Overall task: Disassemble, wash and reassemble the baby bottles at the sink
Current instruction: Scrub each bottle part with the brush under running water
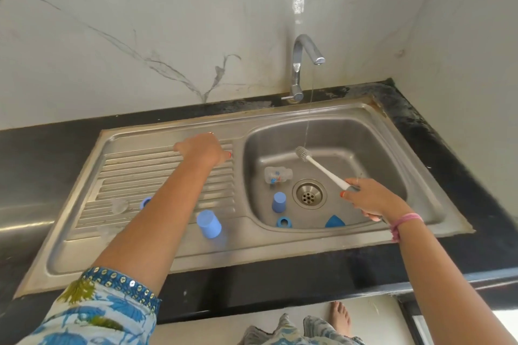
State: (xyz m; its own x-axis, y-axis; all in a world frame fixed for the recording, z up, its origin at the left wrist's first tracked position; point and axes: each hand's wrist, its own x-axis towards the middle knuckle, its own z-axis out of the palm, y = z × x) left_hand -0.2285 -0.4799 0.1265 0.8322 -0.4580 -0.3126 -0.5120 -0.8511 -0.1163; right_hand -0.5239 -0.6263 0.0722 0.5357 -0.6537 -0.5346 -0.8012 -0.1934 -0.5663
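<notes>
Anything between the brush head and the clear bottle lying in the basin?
Nothing visible. The brush head, held by the right hand, hangs above and right of the clear bottle; only bare basin floor lies between them.

L arm outstretched, left hand (202,148) seemingly curled; right hand (370,199) gripping, wrist bent.

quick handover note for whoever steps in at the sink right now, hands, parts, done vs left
Left hand: over the top of the drainboard, fingers hidden, hold unclear.
Right hand: grips the bottle brush, bristle head under the thin tap stream.
In the basin: clear bottle lying on its side, blue cap, blue ring, blue sponge.
On the drainboard: second blue cap, second blue ring, clear teat.
Done: bottles taken apart.
Left: scrubbing and rinsing basin parts, reassembly.
</notes>
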